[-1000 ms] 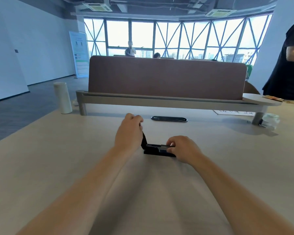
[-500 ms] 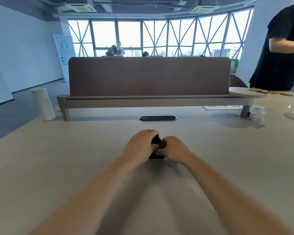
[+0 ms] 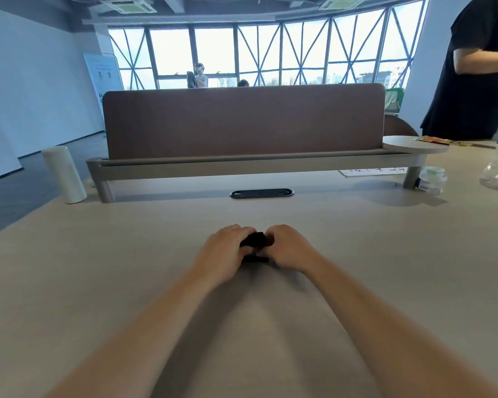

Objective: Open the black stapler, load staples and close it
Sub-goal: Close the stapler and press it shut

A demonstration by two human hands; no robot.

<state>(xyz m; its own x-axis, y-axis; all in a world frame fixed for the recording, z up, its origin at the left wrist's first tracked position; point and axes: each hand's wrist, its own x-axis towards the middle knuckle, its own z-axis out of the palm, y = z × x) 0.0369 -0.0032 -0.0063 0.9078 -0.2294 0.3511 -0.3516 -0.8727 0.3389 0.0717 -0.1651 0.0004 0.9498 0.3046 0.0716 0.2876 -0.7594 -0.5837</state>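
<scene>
The black stapler (image 3: 255, 243) rests on the beige table (image 3: 127, 282) at the centre of the head view, mostly covered by both hands. My left hand (image 3: 222, 252) curls over its left side and top. My right hand (image 3: 289, 248) grips it from the right, fingers bent onto it. Only a dark strip of its top and a bit of its base (image 3: 255, 259) show between the hands. Its top looks folded down onto the base. No staples are visible.
A brown desk divider (image 3: 242, 122) on a grey rail crosses the table behind. A black cable slot (image 3: 261, 193) lies just beyond the hands. A white cylinder (image 3: 64, 174) stands at the far left. Plastic bottles (image 3: 431, 179) and a person in black (image 3: 477, 67) are at the right.
One second ago the stapler stood open, my left hand holding its raised top and my right at the magazine. Both hands have since come together over it and the top has come down.
</scene>
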